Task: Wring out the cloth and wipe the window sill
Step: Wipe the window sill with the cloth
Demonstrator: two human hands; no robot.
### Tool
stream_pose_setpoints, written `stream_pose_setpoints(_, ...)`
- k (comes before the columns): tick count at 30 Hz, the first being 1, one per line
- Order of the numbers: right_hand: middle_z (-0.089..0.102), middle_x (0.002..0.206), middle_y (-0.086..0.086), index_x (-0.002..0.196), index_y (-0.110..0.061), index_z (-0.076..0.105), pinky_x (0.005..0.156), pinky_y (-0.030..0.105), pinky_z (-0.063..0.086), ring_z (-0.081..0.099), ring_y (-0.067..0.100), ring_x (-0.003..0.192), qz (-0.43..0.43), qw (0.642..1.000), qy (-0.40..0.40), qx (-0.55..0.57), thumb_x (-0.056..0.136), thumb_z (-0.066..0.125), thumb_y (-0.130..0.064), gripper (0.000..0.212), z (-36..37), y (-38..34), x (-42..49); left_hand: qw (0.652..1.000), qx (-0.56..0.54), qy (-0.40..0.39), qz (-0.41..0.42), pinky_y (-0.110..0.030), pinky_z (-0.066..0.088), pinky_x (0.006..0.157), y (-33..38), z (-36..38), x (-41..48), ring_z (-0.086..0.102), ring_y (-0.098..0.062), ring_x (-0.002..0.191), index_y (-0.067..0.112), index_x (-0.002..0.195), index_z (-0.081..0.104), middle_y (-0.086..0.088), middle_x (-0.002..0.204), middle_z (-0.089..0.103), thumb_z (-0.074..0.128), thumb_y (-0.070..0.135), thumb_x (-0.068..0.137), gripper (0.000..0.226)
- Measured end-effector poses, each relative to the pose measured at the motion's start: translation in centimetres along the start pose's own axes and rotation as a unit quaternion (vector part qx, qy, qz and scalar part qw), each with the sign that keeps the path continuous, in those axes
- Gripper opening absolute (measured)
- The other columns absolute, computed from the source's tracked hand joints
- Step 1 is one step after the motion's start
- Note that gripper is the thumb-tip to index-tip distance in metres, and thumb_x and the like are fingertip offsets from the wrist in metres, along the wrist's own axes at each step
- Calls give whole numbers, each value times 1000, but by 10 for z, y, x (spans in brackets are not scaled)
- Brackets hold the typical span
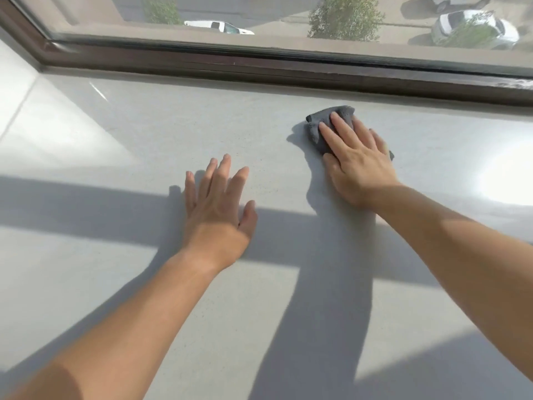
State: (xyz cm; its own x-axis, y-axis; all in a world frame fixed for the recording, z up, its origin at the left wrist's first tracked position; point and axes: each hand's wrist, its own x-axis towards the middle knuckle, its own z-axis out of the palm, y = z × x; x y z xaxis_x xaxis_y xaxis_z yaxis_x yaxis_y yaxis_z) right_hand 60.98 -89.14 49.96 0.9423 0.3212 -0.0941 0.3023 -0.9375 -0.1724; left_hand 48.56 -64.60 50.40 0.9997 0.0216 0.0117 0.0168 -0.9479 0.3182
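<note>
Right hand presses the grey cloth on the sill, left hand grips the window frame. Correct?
Not quite. The left hand grips nothing: the head view shows it spread open, low over the bare sill, well short of the window frame. The rest holds: the right hand presses the grey cloth on the sill.

A dark brown window frame (259, 70) runs across the top, with a glass pane (274, 7) above it. Through the glass, a tan outer ledge (288, 44) lies just beyond the frame. Past it, a white pickup truck (219, 26) is parked between a small shrub (161, 10) and a fuller bushy tree (344, 17). Far right, a white car (450, 21) stands partly behind another leafy tree (467, 36). A glossy white side wall (17, 82) meets the frame at left.
</note>
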Motion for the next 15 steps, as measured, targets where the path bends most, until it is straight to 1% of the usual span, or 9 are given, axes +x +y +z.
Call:
stream_pose_setpoints(2,6,169,-5,159,-34,14,124,50,4,0,28,154,105,994,15,23,101,25,-41,59,-4,17,15,1000,-13,-1,-17,-46,-7,123,-1,2,-15,4,-22,154,23,147,37,-5,165,20,29,46,94,59)
stream_pose_setpoints(3,5,169,-4,159,-33,13,123,51,3,-1,30,154,140,989,20,33,101,25,-41,60,-4,13,17,1000,-14,-6,-21,-44,-7,123,-3,3,-20,3,-22,154,22,148,37,-6,165,19,27,48,93,61)
stream_pose_setpoints(4,4,169,-3,159,-32,12,123,52,2,-2,31,154,150,988,22,39,100,25,-40,61,-3,0,13,1000,-6,-12,-20,-43,-7,124,-6,4,-25,2,-21,154,22,149,37,-6,166,18,26,49,93,63)
stream_pose_setpoints(5,4,169,-2,159,-32,12,123,52,2,-3,31,154,134,990,21,42,100,26,-41,62,0,-18,4,1000,10,-18,-17,-43,-6,124,-8,6,-27,0,-21,154,22,150,35,-5,166,16,25,49,93,64)
stream_pose_setpoints(6,4,169,-2,159,-32,13,123,52,3,-2,31,154,92,995,21,41,100,28,-41,61,6,-37,-12,999,27,-20,-16,-45,-5,124,-9,7,-28,-1,-21,154,22,151,34,-5,167,14,25,48,93,65)
stream_pose_setpoints(9,14,168,-5,158,-33,23,124,50,8,8,30,154,-70,997,16,19,102,31,-42,57,19,-68,-68,998,48,-23,-20,-48,0,124,-10,7,-25,1,-22,155,20,151,33,-6,167,14,26,47,92,65)
stream_pose_setpoints(11,16,167,-9,158,-35,24,124,46,8,10,27,154,-102,995,-2,14,102,30,-43,57,14,-57,-67,998,55,-28,-20,-49,0,124,-12,4,-23,0,-23,155,20,152,32,-6,167,13,25,47,92,66)
stream_pose_setpoints(13,12,168,-9,158,-36,21,124,46,6,7,26,155,-28,1000,11,2,102,28,-42,57,10,-35,-40,997,61,-39,-20,-48,-2,124,-14,2,-21,-3,-22,155,21,153,30,-5,168,10,22,49,92,67)
stream_pose_setpoints(15,5,169,-8,159,-35,16,124,47,2,0,27,155,94,995,15,25,102,28,-40,58,2,-16,-7,996,66,-44,-25,-48,-3,124,-16,0,-19,-5,-21,154,21,154,28,-5,168,8,20,50,92,68)
